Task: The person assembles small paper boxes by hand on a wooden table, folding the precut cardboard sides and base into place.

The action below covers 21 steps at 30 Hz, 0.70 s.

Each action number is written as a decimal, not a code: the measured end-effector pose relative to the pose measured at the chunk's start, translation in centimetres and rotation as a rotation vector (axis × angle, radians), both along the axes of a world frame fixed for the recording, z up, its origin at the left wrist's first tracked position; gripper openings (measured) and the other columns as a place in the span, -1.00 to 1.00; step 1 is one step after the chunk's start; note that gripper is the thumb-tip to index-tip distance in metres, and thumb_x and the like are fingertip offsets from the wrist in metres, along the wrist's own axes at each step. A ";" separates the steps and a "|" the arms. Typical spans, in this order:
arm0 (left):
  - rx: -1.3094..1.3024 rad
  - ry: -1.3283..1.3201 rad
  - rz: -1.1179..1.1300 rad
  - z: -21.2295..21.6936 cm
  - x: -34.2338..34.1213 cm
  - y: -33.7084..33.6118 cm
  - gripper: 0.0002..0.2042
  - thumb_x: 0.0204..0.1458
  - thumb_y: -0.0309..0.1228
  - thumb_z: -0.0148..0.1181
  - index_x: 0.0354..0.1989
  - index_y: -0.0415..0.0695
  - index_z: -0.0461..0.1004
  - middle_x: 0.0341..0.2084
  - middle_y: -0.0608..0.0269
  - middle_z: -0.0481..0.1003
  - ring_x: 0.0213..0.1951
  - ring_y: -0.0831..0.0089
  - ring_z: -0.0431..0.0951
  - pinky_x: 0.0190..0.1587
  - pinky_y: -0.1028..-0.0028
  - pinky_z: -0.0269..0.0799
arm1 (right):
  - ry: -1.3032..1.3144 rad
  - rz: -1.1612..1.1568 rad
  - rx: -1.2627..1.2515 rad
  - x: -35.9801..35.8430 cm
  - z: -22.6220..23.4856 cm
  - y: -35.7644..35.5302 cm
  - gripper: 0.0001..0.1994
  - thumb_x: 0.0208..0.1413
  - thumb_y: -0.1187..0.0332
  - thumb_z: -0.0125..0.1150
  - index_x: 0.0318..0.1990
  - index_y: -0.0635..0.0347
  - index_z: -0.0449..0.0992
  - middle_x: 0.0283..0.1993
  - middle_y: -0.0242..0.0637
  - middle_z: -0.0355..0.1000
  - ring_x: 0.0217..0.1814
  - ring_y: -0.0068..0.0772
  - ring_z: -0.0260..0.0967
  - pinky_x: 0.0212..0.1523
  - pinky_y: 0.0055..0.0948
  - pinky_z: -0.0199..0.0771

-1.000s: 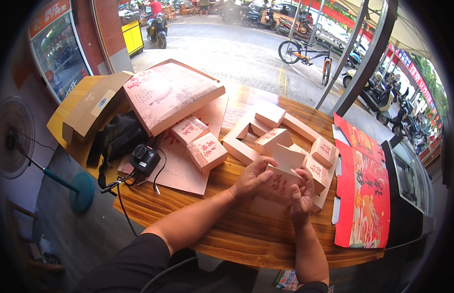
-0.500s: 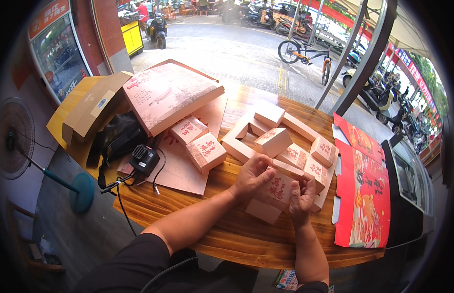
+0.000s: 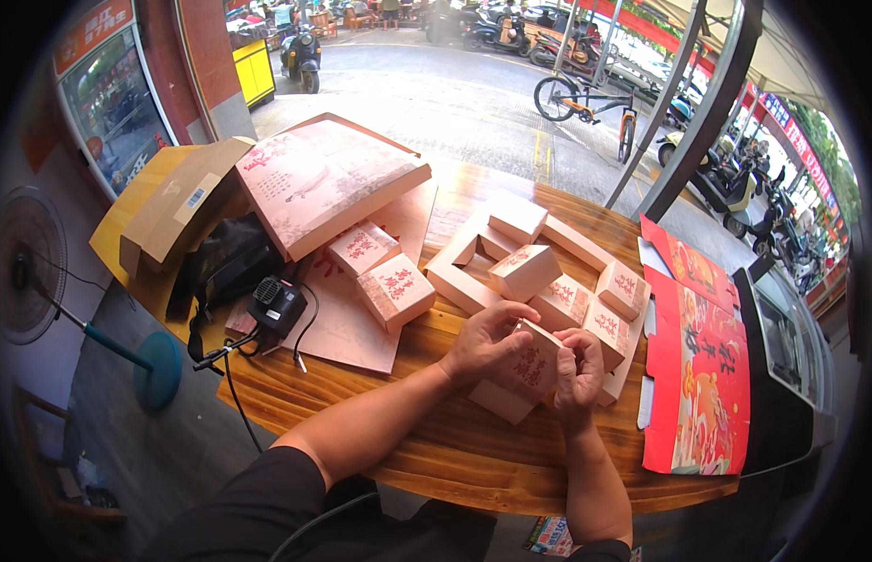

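"Near the front edge of the wooden table (image 3: 436, 459), what have the hands got?"

"One small pink box (image 3: 531, 368) with red print. Take it as the middle of a clock, twelve pointing away from the person. The left hand (image 3: 484, 345) grasps it from ten o'clock, thumb and fingers about its upper left corner"

"And the other?"

"The right hand (image 3: 580, 367) pinches the upper edge at two o'clock between thumb and fingers"

"Is the box closed?"

"I can't tell; fingers hide part of its top. A plain pale panel (image 3: 502, 401) shows at seven o'clock, but whether it touches the table I can't say"

"What lies around it?"

"Just beyond, between twelve and one, a pale tray (image 3: 578, 245) with small boxes, one of them tilted (image 3: 525, 272). At ten o'clock, two more small boxes (image 3: 396, 292) side by side, and past them a big pink box (image 3: 328, 183). At three, a red printed sheet (image 3: 703, 375); at nine, down on the floor, a fan's round green base (image 3: 158, 370)"
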<state>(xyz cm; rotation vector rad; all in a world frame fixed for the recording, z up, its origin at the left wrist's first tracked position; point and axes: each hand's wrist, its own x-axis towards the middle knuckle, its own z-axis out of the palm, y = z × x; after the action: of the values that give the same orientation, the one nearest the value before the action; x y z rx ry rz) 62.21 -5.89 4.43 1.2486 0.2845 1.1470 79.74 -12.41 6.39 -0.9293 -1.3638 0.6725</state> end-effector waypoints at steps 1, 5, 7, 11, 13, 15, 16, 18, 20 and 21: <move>0.007 -0.001 -0.006 -0.1 0.0 0.1 -0.65 0.16 -0.46 0.21 0.11 -0.21 0.37 -0.02 0.24 0.44 0.03 0.53 0.43 0.10 0.48 0.39 | 0.028 0.006 -0.009 0.1 -0.1 0.0 -0.92 0.25 0.42 0.09 -0.20 0.22 0.35 -0.12 -0.29 0.34 -0.11 -0.56 0.28 -0.03 -0.55 0.31; 0.024 -0.036 -0.041 -0.4 0.1 0.1 -0.57 0.18 -0.43 0.20 0.20 -0.19 0.30 0.05 0.17 0.42 0.08 0.46 0.43 0.15 0.42 0.39 | 0.110 -0.004 -0.028 0.0 -0.1 0.0 -0.93 0.25 0.44 0.09 -0.23 0.21 0.35 -0.14 -0.30 0.35 -0.13 -0.60 0.26 -0.05 -0.57 0.30; 0.025 -0.012 -0.046 -0.2 0.0 0.1 -0.55 0.17 -0.44 0.20 0.23 -0.19 0.26 0.06 0.15 0.41 0.09 0.45 0.43 0.15 0.41 0.38 | 0.111 -0.016 -0.024 0.0 0.0 0.0 -0.94 0.25 0.45 0.09 -0.24 0.21 0.36 -0.14 -0.31 0.36 -0.14 -0.62 0.26 -0.06 -0.58 0.30; 0.020 -0.001 -0.051 -0.1 -0.1 0.0 -0.59 0.18 -0.42 0.19 0.19 -0.19 0.32 0.05 0.17 0.41 0.08 0.46 0.43 0.15 0.41 0.38 | 0.066 -0.008 -0.004 0.2 0.1 0.0 -0.96 0.24 0.46 0.08 -0.24 0.20 0.36 -0.12 -0.32 0.35 -0.15 -0.64 0.25 -0.07 -0.61 0.29; 0.018 0.013 -0.058 0.1 -0.2 0.0 -0.63 0.19 -0.40 0.19 0.14 -0.19 0.37 0.05 0.18 0.42 0.08 0.47 0.43 0.15 0.41 0.37 | 0.048 -0.001 -0.004 0.2 0.1 0.0 -0.96 0.23 0.47 0.10 -0.23 0.19 0.37 -0.10 -0.33 0.35 -0.14 -0.63 0.25 -0.07 -0.61 0.29; 0.061 -0.002 0.008 0.0 0.0 0.1 -0.70 0.18 -0.42 0.19 0.06 -0.20 0.41 -0.02 0.22 0.45 0.03 0.50 0.44 0.12 0.45 0.37 | 0.038 0.010 -0.013 0.1 0.3 -0.1 -0.95 0.22 0.47 0.12 -0.22 0.18 0.38 -0.09 -0.33 0.34 -0.14 -0.62 0.25 -0.07 -0.61 0.28; 0.082 -0.010 0.041 0.0 0.1 0.2 -0.73 0.18 -0.42 0.19 0.02 -0.21 0.44 -0.05 0.23 0.46 0.01 0.52 0.44 0.10 0.46 0.37 | 0.021 0.016 -0.009 0.1 0.4 -0.2 -0.94 0.21 0.48 0.13 -0.20 0.18 0.38 -0.08 -0.32 0.34 -0.13 -0.60 0.25 -0.07 -0.61 0.28; 0.064 -0.010 0.068 0.1 0.0 0.3 -0.77 0.18 -0.41 0.19 -0.03 -0.21 0.45 -0.07 0.24 0.47 0.00 0.52 0.44 0.11 0.47 0.36 | -0.013 0.026 -0.002 0.0 0.5 -0.2 -0.91 0.20 0.50 0.15 -0.18 0.19 0.39 -0.06 -0.31 0.33 -0.11 -0.57 0.26 -0.06 -0.60 0.29; 0.052 0.000 0.084 0.0 0.0 0.4 -0.80 0.20 -0.39 0.17 -0.07 -0.20 0.47 -0.07 0.23 0.47 0.01 0.51 0.43 0.12 0.46 0.35 | -0.033 0.053 0.027 -0.2 0.3 -0.1 -0.88 0.18 0.51 0.17 -0.16 0.20 0.40 -0.05 -0.29 0.32 -0.09 -0.55 0.27 -0.05 -0.59 0.30; 0.049 0.008 0.088 -0.2 0.0 0.6 -0.80 0.20 -0.37 0.16 -0.08 -0.19 0.47 -0.05 0.22 0.46 0.02 0.50 0.42 0.12 0.45 0.34 | -0.043 0.067 0.042 -0.4 0.2 -0.1 -0.87 0.18 0.51 0.18 -0.14 0.21 0.40 -0.04 -0.27 0.32 -0.08 -0.54 0.27 -0.04 -0.58 0.30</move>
<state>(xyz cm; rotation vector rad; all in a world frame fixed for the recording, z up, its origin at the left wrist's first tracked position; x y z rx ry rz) 62.17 -5.30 4.21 1.2948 0.3220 1.2306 79.38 -12.52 6.64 -0.8722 -1.4470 0.6752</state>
